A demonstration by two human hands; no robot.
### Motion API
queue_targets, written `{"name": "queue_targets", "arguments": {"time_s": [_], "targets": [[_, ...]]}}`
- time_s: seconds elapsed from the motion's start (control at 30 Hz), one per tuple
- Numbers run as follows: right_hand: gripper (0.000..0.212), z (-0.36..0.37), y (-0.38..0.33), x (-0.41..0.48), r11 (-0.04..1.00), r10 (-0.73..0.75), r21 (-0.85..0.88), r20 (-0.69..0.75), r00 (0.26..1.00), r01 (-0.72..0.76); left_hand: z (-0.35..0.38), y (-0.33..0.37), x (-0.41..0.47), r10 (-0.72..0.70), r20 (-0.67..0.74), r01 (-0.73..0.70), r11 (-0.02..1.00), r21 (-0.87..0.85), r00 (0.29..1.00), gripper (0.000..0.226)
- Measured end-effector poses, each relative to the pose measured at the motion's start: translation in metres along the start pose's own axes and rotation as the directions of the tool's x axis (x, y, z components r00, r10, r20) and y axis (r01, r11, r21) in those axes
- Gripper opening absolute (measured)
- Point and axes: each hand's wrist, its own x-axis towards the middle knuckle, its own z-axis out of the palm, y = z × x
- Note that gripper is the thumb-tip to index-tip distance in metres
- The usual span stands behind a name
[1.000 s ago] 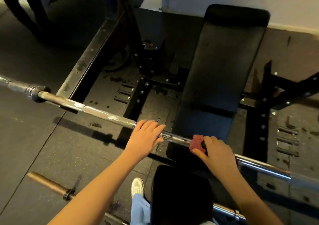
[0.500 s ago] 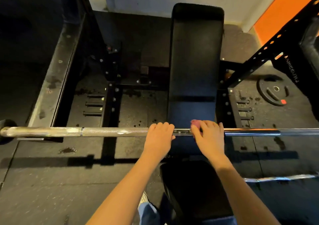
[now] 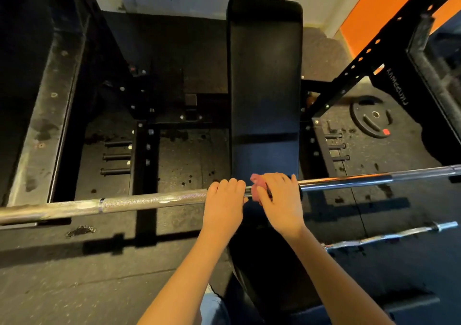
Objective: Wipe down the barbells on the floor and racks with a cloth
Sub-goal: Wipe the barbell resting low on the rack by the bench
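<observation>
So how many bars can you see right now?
2. One long barbell crosses the middle of the view. One wavy bar lies on the floor at the lower right. More may be out of view.

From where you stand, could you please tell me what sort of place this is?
Most likely a gym's free-weight area. A long barbell runs across above a padded bench, a black rack upright with rows of holes stands at the right, and a weight plate lies on the floor.
</observation>
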Motion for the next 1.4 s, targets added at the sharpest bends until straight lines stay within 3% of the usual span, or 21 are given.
{"name": "queue_targets", "arguments": {"time_s": [0.1,0.23,0.37,0.5,0.67,0.77,0.87,0.97,1.07,1.13,1.2,1.27,1.33,1.4], "targets": [[0.037,-0.016,0.031,0.009,1.0,-0.02,-0.014,0.036,0.999,0.02,-0.002,0.001,0.001,-0.004,0.012,0.004,1.0,-0.011,1.0,0.021],[0.033,-0.022,0.046,0.006,0.979,0.198,-0.039,-0.091,0.976,-0.202,-0.004,0.0,0.001,-0.005,0.041,0.005,1.0,0.016,0.999,0.022],[0.039,0.01,0.008,-0.006,0.999,0.017,-0.042,0.004,1.0,-0.016,-0.008,-0.002,0.007,0.006,0.118,-0.014,0.998,0.063,0.993,0.046],[0.032,0.003,0.032,0.003,0.996,-0.051,-0.073,0.047,0.998,0.054,-0.016,-0.016,-0.001,-0.105,0.076,0.091,0.982,0.168,0.992,0.037],[0.051,0.008,0.021,0.001,0.979,0.15,-0.118,-0.122,0.981,-0.165,-0.009,-0.021,-0.008,-0.107,0.05,0.098,0.984,0.151,0.993,0.032],[0.04,0.029,-0.018,-0.009,0.991,-0.022,-0.135,-0.062,0.998,0.013,-0.004,-0.021,-0.007,-0.094,0.012,0.091,0.982,0.168,0.996,0.032],[0.026,0.024,0.002,-0.003,0.974,-0.129,-0.185,0.022,0.991,0.13,0.001,-0.023,-0.01,-0.077,-0.048,0.084,0.984,0.154,0.996,0.032],[0.04,0.009,0.031,0.005,0.997,0.015,-0.079,-0.064,0.998,-0.02,0.004,-0.023,-0.014,-0.053,-0.109,0.066,0.991,0.113,0.993,0.029],[0.044,0.016,0.007,0.0,0.972,0.163,-0.126,-0.256,0.953,-0.2,0.011,-0.027,-0.011,-0.023,-0.187,0.045,0.992,0.114,0.982,0.03],[0.042,0.027,-0.024,-0.009,0.978,0.106,-0.158,-0.195,0.975,-0.137,0.014,-0.028,-0.012,-0.023,-0.185,0.044,0.993,0.111,0.982,0.032],[0.047,0.032,-0.035,-0.016,0.981,0.0,-0.193,-0.027,1.0,-0.006,0.012,-0.028,-0.013,-0.018,-0.18,0.038,0.993,0.112,0.983,0.033],[0.051,0.019,-0.02,-0.01,0.983,-0.014,-0.178,0.131,0.991,0.037,0.01,-0.026,-0.013,-0.01,-0.161,0.029,0.993,0.115,0.987,0.035],[0.051,0.004,0.006,-0.001,0.982,0.052,-0.186,0.159,0.986,-0.022,0.009,-0.026,-0.013,-0.016,-0.147,0.034,0.993,0.116,0.989,0.035],[0.058,-0.002,0.013,0.004,0.968,0.17,-0.197,0.062,0.983,-0.155,0.007,-0.026,-0.013,-0.028,-0.128,0.042,0.994,0.105,0.991,0.034]]}}
